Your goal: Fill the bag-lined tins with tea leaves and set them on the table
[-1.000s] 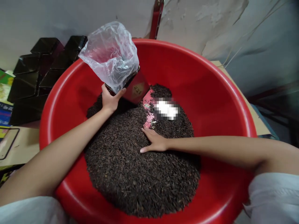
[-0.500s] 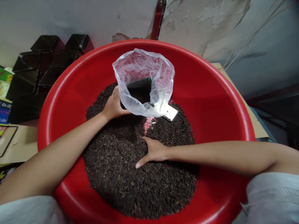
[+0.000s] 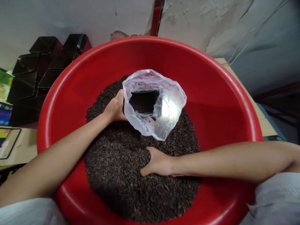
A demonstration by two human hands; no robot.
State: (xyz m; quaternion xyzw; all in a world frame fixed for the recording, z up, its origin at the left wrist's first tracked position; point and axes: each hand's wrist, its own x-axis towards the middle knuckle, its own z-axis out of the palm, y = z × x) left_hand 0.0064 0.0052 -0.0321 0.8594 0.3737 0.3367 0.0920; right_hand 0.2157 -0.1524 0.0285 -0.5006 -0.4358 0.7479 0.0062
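A big red basin (image 3: 211, 81) holds a wide heap of dark loose tea leaves (image 3: 122, 175). My left hand (image 3: 115, 107) grips the side of a square tin lined with a clear plastic bag (image 3: 164, 112); the tin stands upright in the leaves with its mouth open upward. My right hand (image 3: 157, 162) lies on the heap just in front of the bag, fingers curled and dug into the tea leaves.
Several black open tins (image 3: 35, 72) are stacked at the back left beside the basin. Printed cardboard (image 3: 7, 137) lies at the left edge. A peeling wall and a red post (image 3: 156, 17) stand behind the basin.
The lined tin went from tilted at the back to upright and nearer me. My right hand slid back toward me and curled from flat into the leaves. A white object is now hidden by the bag.
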